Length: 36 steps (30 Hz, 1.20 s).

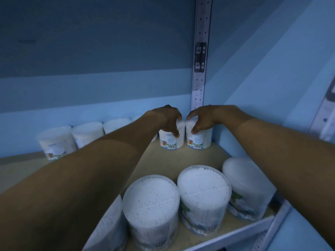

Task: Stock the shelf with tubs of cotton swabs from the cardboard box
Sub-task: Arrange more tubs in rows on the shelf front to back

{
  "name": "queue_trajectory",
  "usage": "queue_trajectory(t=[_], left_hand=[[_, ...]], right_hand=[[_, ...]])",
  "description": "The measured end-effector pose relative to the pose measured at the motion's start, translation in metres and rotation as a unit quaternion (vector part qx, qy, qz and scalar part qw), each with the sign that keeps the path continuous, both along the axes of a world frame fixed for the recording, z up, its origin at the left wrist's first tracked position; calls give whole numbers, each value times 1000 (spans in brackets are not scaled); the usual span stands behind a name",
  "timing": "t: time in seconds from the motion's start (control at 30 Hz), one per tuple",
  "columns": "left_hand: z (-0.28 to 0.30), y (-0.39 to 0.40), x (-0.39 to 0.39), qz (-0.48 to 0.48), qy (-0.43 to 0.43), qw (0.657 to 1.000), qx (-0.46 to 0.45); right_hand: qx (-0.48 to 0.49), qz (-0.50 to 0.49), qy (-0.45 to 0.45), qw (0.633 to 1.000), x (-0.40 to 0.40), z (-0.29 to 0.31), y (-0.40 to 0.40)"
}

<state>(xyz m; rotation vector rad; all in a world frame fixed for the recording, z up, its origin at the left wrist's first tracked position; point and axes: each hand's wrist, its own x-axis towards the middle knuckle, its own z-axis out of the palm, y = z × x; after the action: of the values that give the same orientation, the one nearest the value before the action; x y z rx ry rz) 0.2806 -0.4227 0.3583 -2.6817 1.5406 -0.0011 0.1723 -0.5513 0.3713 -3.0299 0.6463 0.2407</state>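
Gripping: both hands, one tub each, at the upright post (199,69).
Left hand (169,120): fingers curled over left tub (169,142).
Right hand (203,117): fingers curled over right tub (200,140).
Tubs: upright on shelf (163,160), touching, just below post.

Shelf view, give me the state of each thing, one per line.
left hand: grips a back-row tub from above
right hand: grips the corner tub from above
left-held tub: upright on the shelf
corner tub: upright, beside it
front tubs: upright, lids on
shelf: partly stocked
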Motion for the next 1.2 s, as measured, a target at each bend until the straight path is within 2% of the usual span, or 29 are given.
queue_trajectory(t=[0.6,0.73,0.9,1.03,1.2], left_hand=[[5,53,-85,4,13,1000,6],[10,56,-92,6,16,1000,22],[21,57,-95,18,44,998,38],[28,60,-90,33,61,996,60],[26,57,-83,49,84,993,70]], right_hand=[[26,-9,24,999,-83,11,56],[39,-14,28,999,-89,14,60],[23,-23,-7,999,-91,25,59],[3,-64,28,998,-91,30,58],[61,-83,18,995,-83,25,51]])
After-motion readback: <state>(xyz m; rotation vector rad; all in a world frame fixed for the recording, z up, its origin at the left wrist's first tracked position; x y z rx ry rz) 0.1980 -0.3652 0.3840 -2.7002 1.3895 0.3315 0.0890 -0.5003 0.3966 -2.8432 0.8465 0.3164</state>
